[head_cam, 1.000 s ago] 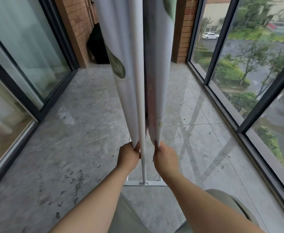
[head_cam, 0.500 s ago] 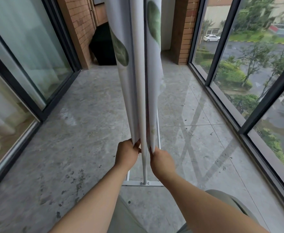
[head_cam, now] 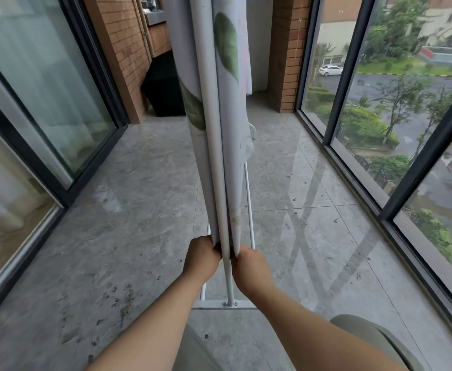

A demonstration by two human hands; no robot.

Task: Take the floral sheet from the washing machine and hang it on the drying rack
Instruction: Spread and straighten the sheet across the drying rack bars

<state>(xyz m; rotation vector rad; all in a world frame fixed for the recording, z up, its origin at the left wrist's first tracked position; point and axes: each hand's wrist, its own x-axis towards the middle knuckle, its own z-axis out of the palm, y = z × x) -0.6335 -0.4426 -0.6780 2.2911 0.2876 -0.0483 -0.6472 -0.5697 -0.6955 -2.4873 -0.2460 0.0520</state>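
The white floral sheet [head_cam: 233,124], printed with large green leaves, hangs over the white drying rack [head_cam: 229,287] and falls in two layers either side of its upright pole. My left hand [head_cam: 203,257] grips the bottom edge of the left layer. My right hand [head_cam: 249,261] grips the bottom edge of the right layer. Both fists sit close together against the pole, just above the rack's foot bar. The rack's top rail is out of view.
Grey tiled balcony floor [head_cam: 139,210]. Sliding glass doors [head_cam: 45,89] line the left side, full-height windows [head_cam: 407,129] the right. A dark object [head_cam: 163,87] stands by the brick wall [head_cam: 128,49] at the far end.
The view has tilted up and both hands have drawn closer together at the pole, still gripping the sheet's bottom edges. The two hanging layers now lie nearer each other.
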